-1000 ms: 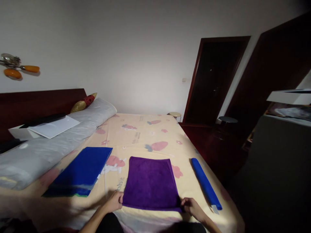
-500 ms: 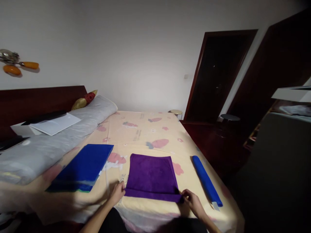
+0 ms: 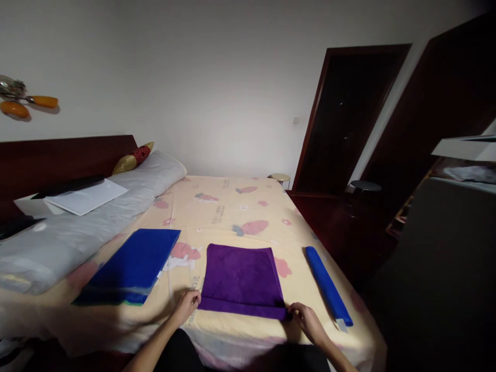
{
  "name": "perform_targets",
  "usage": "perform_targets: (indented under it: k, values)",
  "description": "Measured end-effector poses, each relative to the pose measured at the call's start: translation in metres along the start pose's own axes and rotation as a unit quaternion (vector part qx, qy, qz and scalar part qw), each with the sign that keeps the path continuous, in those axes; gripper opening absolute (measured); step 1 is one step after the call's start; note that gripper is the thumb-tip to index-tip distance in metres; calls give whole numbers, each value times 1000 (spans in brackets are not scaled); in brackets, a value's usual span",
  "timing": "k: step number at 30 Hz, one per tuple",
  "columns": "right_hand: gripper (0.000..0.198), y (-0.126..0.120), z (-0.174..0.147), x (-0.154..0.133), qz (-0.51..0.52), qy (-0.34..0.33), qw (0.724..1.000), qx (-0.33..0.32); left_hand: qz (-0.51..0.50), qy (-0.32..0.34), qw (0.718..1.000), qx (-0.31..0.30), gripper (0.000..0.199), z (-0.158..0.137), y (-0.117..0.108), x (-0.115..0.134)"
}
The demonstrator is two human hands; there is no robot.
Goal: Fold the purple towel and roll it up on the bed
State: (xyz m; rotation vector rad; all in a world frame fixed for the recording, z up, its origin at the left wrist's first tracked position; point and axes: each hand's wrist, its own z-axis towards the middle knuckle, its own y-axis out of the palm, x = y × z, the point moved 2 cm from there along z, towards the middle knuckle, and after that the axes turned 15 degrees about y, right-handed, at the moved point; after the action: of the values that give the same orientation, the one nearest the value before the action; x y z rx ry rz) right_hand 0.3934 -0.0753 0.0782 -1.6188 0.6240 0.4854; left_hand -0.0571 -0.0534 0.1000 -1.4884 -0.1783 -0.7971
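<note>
A purple cloth (image 3: 242,274) lies flat on the bed in front of me, its near edge turned over into a narrow band. My left hand (image 3: 188,305) pinches the left end of that band. At the band's right end, my right hand (image 3: 306,318) has its fingers closed on the cloth. To the right lies a blue cloth roll (image 3: 328,287) with a pale tag at its near end. Left of the purple cloth is a flat stack of folded blue cloths (image 3: 132,266), with a green edge showing at the bottom.
The bed (image 3: 217,217) has a cream sheet with a carrot print. Along its left side runs a grey bolster-like roll (image 3: 127,206) with white papers (image 3: 87,196) on it. A dark cabinet (image 3: 445,248) stands at the right, and a dark stool (image 3: 366,186) is beyond the bed.
Both hands stay at the two ends of the folded band, with almost no movement. The whole view has shifted very slightly.
</note>
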Motion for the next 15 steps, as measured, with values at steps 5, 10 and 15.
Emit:
perform_targets:
  k: [5,10,15]
  values:
    - [42,3,0,1,-42,-7,999,-10,18,-9,1000,-10,29,1,3,-3]
    - [49,10,-4,1,-118,-40,991,-47,63,-32,997,-37,31,0,11,1]
    - [68,18,-6,6,-193,-33,978,-75,137,-35,986,-84,31,-5,12,15]
